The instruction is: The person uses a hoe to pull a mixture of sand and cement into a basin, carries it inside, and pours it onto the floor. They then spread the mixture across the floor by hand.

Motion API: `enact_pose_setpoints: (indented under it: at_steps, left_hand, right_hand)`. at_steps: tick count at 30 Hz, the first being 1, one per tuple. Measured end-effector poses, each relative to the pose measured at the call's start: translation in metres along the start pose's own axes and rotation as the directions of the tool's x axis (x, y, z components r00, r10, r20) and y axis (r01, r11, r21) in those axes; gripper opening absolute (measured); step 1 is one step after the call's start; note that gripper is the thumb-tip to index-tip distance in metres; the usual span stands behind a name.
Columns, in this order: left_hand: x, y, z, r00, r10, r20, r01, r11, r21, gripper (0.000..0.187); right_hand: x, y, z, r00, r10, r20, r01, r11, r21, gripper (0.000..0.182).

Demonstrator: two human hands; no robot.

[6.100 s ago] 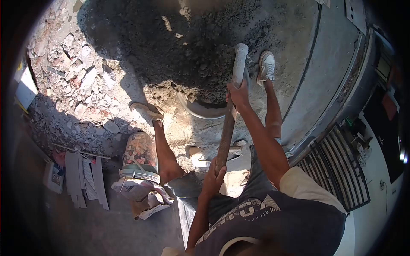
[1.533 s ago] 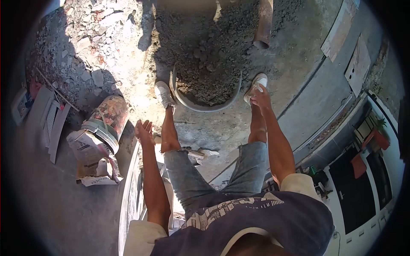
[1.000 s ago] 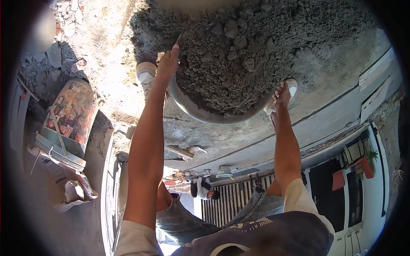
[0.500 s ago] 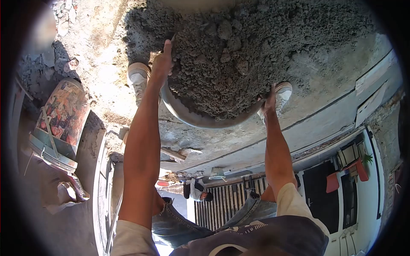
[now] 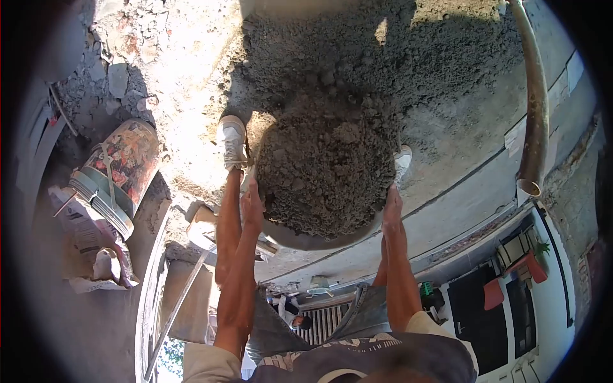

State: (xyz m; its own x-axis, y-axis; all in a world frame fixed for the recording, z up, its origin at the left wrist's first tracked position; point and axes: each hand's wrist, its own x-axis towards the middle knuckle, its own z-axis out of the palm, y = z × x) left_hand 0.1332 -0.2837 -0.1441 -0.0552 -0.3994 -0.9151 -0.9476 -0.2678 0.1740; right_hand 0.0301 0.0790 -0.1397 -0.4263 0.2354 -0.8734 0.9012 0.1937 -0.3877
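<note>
Both my hands are on a wide grey basin (image 5: 306,242) heaped with damp, crumbly mortar mix (image 5: 325,166). My left hand (image 5: 253,207) is closed on the left side of its rim, fingers partly hidden behind the wall. On the opposite side, my right hand (image 5: 392,209) grips the rim with its thumb up along the edge. More of the same grey mix (image 5: 447,70) lies spread on the ground beyond the basin. My shoes stand either side of it.
At left, a patterned bucket (image 5: 131,159) lies tilted by a torn sack (image 5: 96,246). A long pipe (image 5: 535,96) stands at right. Broken rubble (image 5: 118,80) lies at upper left. Another person (image 5: 290,311) is in the background.
The loaded basin is now lower in view, closer to my body. My left hand has moved back along the rim, level with my right hand. The camera view has shifted.
</note>
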Motion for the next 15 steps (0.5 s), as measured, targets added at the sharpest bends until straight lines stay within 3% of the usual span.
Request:
enact_pose_setpoints:
  at_steps: [1,3,5,6,7,8,9,10,11,12,13,15]
  left_hand:
    - [-0.028,-0.008,-0.016,0.999,-0.033,0.003,0.033,0.996,-0.08,0.075]
    - [-0.1,0.005,-0.046,1.0,-0.018,0.017,0.021,0.989,-0.143,0.069]
    - [-0.174,0.035,-0.076,0.998,-0.005,-0.063,-0.001,0.996,-0.089,0.068]
    - [-0.187,0.009,-0.098,0.99,0.137,-0.043,-0.14,0.986,-0.095,0.068]
    - [-0.232,0.044,-0.11,0.998,0.038,-0.058,-0.05,0.973,-0.226,0.067]
    - [-0.261,0.054,-0.13,0.997,0.073,-0.035,-0.08,0.96,-0.267,0.066]
    - [-0.289,0.057,-0.15,0.994,0.11,-0.015,-0.11,0.944,-0.31,0.065]
    - [-0.314,0.065,-0.172,0.988,0.153,0.005,-0.141,0.925,-0.353,0.065]
    - [-0.341,0.085,-0.195,0.981,0.194,-0.01,-0.19,0.943,-0.273,0.064]
    - [-0.367,0.102,-0.219,0.973,0.23,-0.024,-0.23,0.954,-0.191,0.064]
    - [-0.386,0.11,-0.241,0.995,0.097,-0.008,-0.095,0.952,-0.29,0.067]
    - [-0.404,0.11,-0.288,0.971,0.239,0.026,-0.224,0.938,-0.264,0.069]
  right_hand:
    - [-0.03,-0.02,-0.001,0.999,-0.036,-0.003,0.036,0.999,0.026,0.06]
    - [-0.084,-0.061,-0.011,0.995,-0.1,-0.006,0.097,0.977,-0.189,0.06]
    - [-0.142,-0.1,-0.02,0.989,-0.148,0.01,0.147,0.967,-0.208,0.058]
    - [-0.165,-0.111,-0.032,0.997,-0.076,0.001,0.074,0.969,-0.237,0.058]
    - [-0.196,-0.134,-0.034,0.984,-0.176,-0.028,0.158,0.933,-0.324,0.052]
    - [-0.231,-0.165,-0.03,0.981,-0.192,0.011,0.191,0.964,-0.185,0.051]
    - [-0.27,-0.202,-0.033,0.98,-0.184,0.075,0.197,0.939,-0.283,0.057]
    - [-0.295,-0.215,-0.035,0.956,-0.281,0.08,0.292,0.913,-0.283,0.055]
    - [-0.314,-0.225,-0.047,0.949,-0.298,0.098,0.313,0.878,-0.361,0.052]
    - [-0.348,-0.245,-0.044,0.938,-0.336,0.081,0.343,0.881,-0.325,0.051]
    - [-0.382,-0.27,-0.04,0.918,-0.383,0.101,0.394,0.854,-0.339,0.051]
    - [-0.456,-0.312,-0.019,0.887,-0.443,0.128,0.46,0.832,-0.31,0.051]
